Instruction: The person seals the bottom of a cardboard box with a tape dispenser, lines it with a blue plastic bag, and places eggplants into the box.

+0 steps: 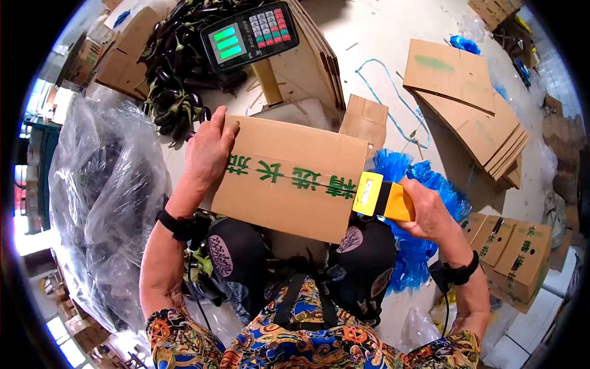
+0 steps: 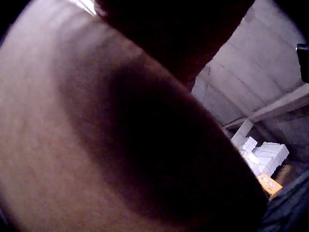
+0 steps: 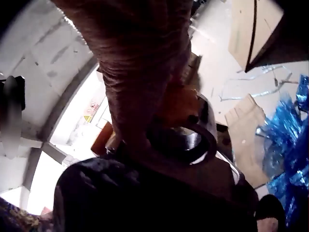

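A closed cardboard box (image 1: pixel 289 178) with green printed characters lies across my knees in the head view. My left hand (image 1: pixel 209 150) rests on its left end, fingers bent over the far edge, thumb on top. My right hand (image 1: pixel 424 212) grips a yellow and black tape dispenser (image 1: pixel 382 198) pressed against the box's right end, on the centre seam. The right wrist view shows the hand from behind, wrapped round the dispenser (image 3: pixel 186 123). The left wrist view is filled by my forearm and shows nothing of the hand.
A weighing scale's display (image 1: pixel 249 35) stands behind the box, next to a heap of dark eggplants (image 1: pixel 178 74). Flat cardboard sheets (image 1: pixel 473 111) lie right, blue plastic bags (image 1: pixel 424 184) beneath my right hand, sealed boxes (image 1: pixel 513 252) at lower right, a large clear plastic bag (image 1: pixel 107 197) left.
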Motion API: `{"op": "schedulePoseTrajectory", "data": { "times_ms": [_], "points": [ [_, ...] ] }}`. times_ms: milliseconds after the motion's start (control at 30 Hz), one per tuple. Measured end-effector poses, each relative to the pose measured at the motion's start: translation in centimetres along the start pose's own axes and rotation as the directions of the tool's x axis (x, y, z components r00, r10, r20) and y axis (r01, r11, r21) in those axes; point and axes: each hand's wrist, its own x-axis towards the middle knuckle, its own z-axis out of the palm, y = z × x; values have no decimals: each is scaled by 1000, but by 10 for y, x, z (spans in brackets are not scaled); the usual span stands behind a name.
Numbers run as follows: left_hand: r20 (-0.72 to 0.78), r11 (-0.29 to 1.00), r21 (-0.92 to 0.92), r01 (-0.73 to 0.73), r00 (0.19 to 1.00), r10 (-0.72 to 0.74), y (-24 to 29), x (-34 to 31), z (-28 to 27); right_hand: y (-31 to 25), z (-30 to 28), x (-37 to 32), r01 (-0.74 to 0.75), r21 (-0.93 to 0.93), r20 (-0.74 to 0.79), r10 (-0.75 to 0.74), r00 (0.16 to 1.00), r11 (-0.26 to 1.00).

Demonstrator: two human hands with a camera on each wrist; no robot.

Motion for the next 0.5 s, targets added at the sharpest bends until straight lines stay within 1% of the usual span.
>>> {"op": "schedulePoseTrajectory", "data": {
  "times_ms": [67, 100, 133, 200, 233, 300, 367, 400, 500],
  "points": [
    [19, 1000, 2, 15, 1000, -15, 7, 1, -6, 18, 24, -5, -18, 96, -7, 18, 1000, 995],
    [44, 999, 13, 41, 998, -41, 12, 2, -9, 27, 40, -6, -6, 186, -51, 16, 999, 983],
    [13, 1000, 4, 3, 1000, -3, 9, 3, -4, 34, 57, -8, 18, 283, -103, 12, 995, 959],
    [-49, 997, 1, -78, 996, 78, -4, 4, 3, 48, 86, -11, 98, 331, -182, -39, 983, 939],
    [-38, 999, 6, -50, 998, 50, -1, 4, 2, 57, 98, -14, 98, 290, -176, -48, 983, 952],
    [-62, 997, -9, -76, 995, 75, -3, 4, 2, 78, 113, -29, 94, 198, -161, -63, 985, 976],
    [-63, 996, -28, -83, 995, 81, -1, 3, 0, 99, 124, -60, -15, 123, -112, 29, 993, 992],
    [-70, 995, -31, -91, 994, 89, -1, 4, 0, 99, 122, -69, -67, 84, -87, 75, 993, 994],
    [-78, 993, -28, -111, 991, 109, -1, 2, 0, 100, 112, -97, -138, 99, -67, 145, 987, 985]
  ]
}}
